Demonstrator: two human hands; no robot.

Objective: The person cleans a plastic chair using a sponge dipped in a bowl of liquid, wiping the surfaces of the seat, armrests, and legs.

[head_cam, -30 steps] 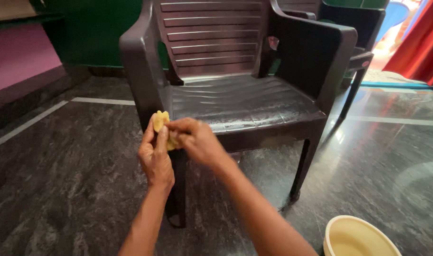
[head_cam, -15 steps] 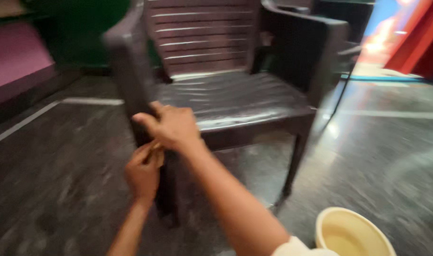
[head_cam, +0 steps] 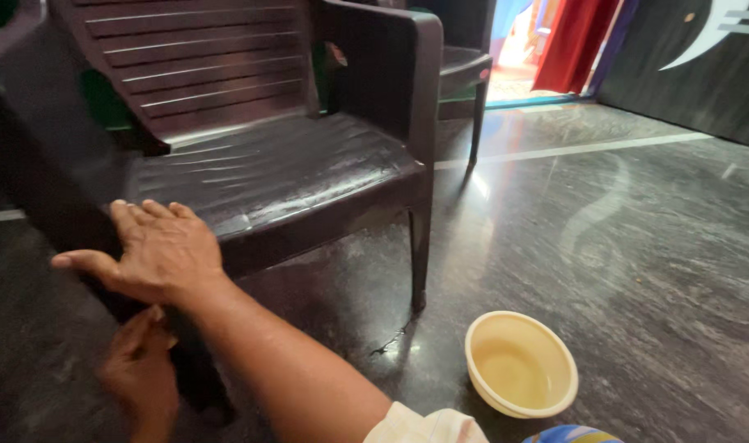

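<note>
**Hands at the chair's front corner**

The right hand [head_cam: 157, 250] lies flat and released, fingers together, on the front left corner of the dark plastic chair [head_cam: 267, 164], thumb stretched out toward the armrest side. The left hand [head_cam: 140, 369] sits lower, against the chair's front leg [head_cam: 194, 369], fingers curled; whether it grips anything I cannot tell, as the right forearm partly covers it. The chair stands on a dark polished floor [head_cam: 620, 246]. A pale yellow bowl [head_cam: 520, 363] rests on the floor well to the right, beyond the other front leg. A red curtain [head_cam: 573, 41] hangs behind.
</note>
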